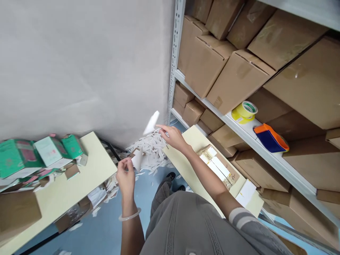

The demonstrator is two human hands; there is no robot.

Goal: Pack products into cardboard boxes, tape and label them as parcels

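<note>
My left hand (pixel 125 173) is closed, thumb and fingers pinching a small white piece of paper (pixel 137 160) that sticks out to the right. Stretched out ahead over the floor, my right hand (pixel 172 136) has its index finger extended and the thumb apart from it. A white paper strip (pixel 151 123), blurred, is in the air just off that fingertip; whether they touch is hard to tell. Below both hands lies a heap of white paper scraps (pixel 152 150) on the blue floor, against the wall.
On the left, a table (pixel 92 152) bears green and white boxes (pixel 22 157) and a brown carton (pixel 20 214). Packs of white boxes (pixel 217 166) lie on the right table (pixel 183 156). Beyond it, a metal rack (pixel 174 53) holds cartons, yellow tape (pixel 244 110) and an orange-and-blue holder (pixel 271 137).
</note>
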